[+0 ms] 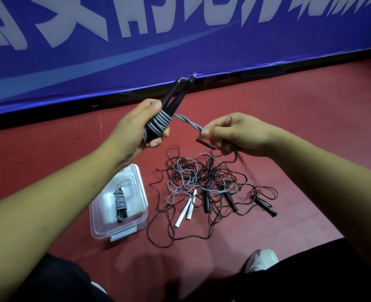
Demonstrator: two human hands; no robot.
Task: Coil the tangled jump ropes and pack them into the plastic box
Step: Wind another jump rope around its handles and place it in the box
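My left hand (pixel 134 127) grips two black jump-rope handles (pixel 175 94) with grey cord wound around them (pixel 159 123). A twisted stretch of that grey cord (pixel 187 122) runs rightward to my right hand (pixel 234 134), which pinches its end; a short dark piece sticks out below the fingers. Below on the red floor lies a tangle of jump ropes (pixel 204 184) with thin dark and grey cords, black handles and two white handles (pixel 186 209). Left of the tangle stands the clear plastic box (pixel 97 219), open, with one coiled grey rope (pixel 120 203) inside.
A blue banner with white lettering (pixel 180 40) runs along the far side above a black strip. My knees in dark trousers and a white shoe (pixel 260 260) are at the bottom edge. Red floor (pixel 289 105) surrounds the tangle.
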